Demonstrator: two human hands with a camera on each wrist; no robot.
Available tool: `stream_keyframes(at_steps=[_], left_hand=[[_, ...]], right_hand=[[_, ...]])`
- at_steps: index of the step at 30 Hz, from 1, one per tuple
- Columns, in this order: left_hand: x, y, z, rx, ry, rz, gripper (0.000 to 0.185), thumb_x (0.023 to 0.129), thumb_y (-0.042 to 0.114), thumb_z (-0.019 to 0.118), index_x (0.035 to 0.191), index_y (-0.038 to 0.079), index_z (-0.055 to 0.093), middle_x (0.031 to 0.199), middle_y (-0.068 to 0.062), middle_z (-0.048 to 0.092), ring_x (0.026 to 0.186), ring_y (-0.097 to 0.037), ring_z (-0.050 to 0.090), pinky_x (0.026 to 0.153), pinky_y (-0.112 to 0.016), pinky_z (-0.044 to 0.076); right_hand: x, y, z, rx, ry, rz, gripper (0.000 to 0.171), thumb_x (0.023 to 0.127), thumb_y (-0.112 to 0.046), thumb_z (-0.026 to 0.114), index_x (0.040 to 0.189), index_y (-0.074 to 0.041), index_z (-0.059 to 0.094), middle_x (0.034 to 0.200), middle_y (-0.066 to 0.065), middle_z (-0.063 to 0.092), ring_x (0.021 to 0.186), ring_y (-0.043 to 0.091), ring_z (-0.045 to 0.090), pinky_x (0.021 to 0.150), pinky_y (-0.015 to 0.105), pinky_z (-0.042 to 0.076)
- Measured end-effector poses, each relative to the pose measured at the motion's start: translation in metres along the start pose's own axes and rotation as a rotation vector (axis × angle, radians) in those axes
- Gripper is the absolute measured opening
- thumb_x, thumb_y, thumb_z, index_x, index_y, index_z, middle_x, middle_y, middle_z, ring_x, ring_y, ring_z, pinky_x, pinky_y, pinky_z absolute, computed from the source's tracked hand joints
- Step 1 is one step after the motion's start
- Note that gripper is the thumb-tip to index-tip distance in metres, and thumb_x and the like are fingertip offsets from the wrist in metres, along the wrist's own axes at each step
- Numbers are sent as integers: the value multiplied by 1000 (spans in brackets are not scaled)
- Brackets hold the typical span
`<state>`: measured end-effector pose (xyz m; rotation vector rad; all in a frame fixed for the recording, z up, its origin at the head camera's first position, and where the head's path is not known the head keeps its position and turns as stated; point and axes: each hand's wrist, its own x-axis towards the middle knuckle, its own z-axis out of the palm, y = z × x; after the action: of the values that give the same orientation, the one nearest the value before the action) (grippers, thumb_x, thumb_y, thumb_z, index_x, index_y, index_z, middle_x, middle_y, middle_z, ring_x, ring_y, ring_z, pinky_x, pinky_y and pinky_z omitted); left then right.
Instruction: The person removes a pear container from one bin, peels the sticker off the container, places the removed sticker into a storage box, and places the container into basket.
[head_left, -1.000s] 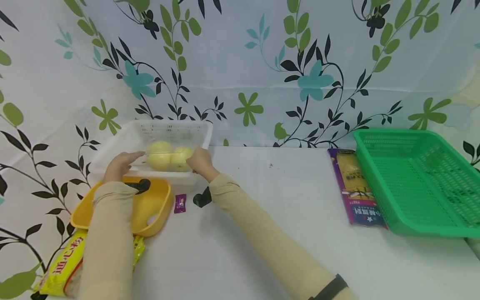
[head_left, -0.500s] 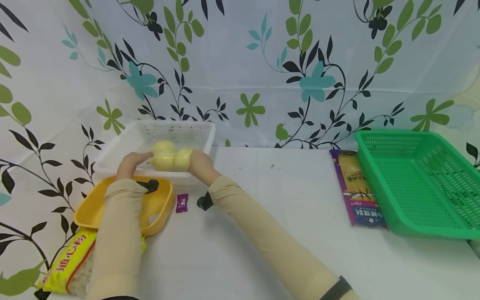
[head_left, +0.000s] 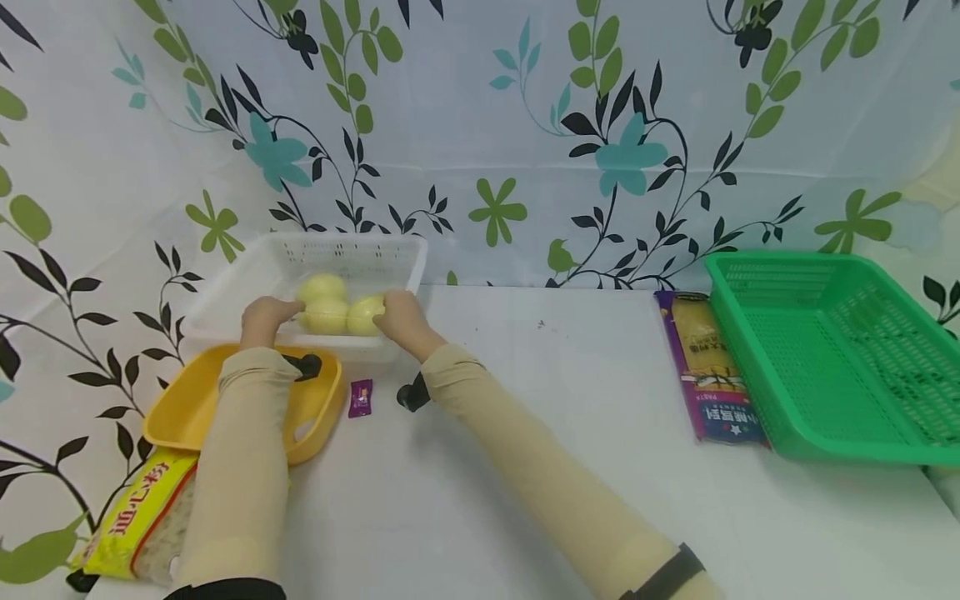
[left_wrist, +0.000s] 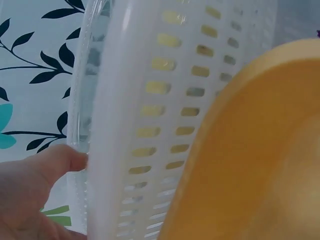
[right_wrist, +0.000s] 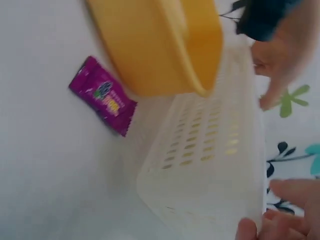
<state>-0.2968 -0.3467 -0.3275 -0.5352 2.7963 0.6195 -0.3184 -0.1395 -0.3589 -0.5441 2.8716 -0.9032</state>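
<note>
A person in tan sleeves reaches both arms forward and to the left over a white table (head_left: 525, 467). The left hand (head_left: 264, 320) and the right hand (head_left: 397, 315) close in from either side on a clear bag of pale yellow fruit (head_left: 333, 307), which sits inside a white perforated basket (head_left: 390, 250) just beyond the knuckles. Fingers of each hand curl against the bag's ends, pressing it between them. The wrists are bent slightly inward, forearms roughly parallel. Directly under the left forearm lies a yellow tray (head_left: 180, 412), touching the basket's near wall, and nearer the elbow a yellow noodle packet (head_left: 131, 521). Between the two forearms sits a small purple sachet (head_left: 360, 397). Well off to the right hand's side stand a green basket (head_left: 832, 358) and a purple pasta packet (head_left: 708, 371) beside it. Compared with a second ago, the hands have drawn closer together around the bag, and the left hand has moved inward from the basket's left edge.
</note>
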Motion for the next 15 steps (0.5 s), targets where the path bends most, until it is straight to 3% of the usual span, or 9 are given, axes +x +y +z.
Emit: stream_keyframes(at_steps=[3,5,7,10,12,15], left_hand=[[-4,4,-2,-10,67,-41,72,91,39,37,121,-26,31,119,-39,35,107,-46,37,87,-46,34],[-7,8,-4,-76,124,-65,77,90,42,37,126,-24,23,123,-40,29,112,-47,32,89,-48,33],[-12,13,-8,-159,182,-52,84,89,46,37,132,-20,7,133,-40,13,122,-49,15,95,-55,22],[-19,28,-14,-170,267,51,91,87,52,40,138,-7,-6,140,-32,-4,127,-45,-3,94,-63,8],[-25,44,-14,-120,310,168,94,85,56,42,140,1,-9,142,-25,-11,127,-41,-14,92,-65,-2],[-37,68,-9,2,361,354,97,80,61,48,143,8,-6,145,-19,-10,127,-39,-18,88,-66,-9]], right_hand=[[-16,3,-24,199,5,-38,36,88,-22,58,118,-2,54,105,11,61,67,15,60,51,17,43],[-20,10,-36,245,26,-84,39,89,-26,56,122,-5,52,107,11,60,73,15,61,53,16,43],[-22,19,-50,247,37,-123,41,90,-30,55,124,-8,51,113,12,58,89,19,60,62,19,46],[-24,41,-68,189,48,-171,49,88,-40,53,128,-13,48,122,9,53,108,20,50,81,30,44],[-32,57,-84,149,52,-213,54,87,-43,53,132,-13,44,129,7,47,116,21,43,90,35,38],[-51,84,-107,43,63,-247,62,86,-47,52,137,-15,37,139,8,33,127,28,25,99,45,24]])
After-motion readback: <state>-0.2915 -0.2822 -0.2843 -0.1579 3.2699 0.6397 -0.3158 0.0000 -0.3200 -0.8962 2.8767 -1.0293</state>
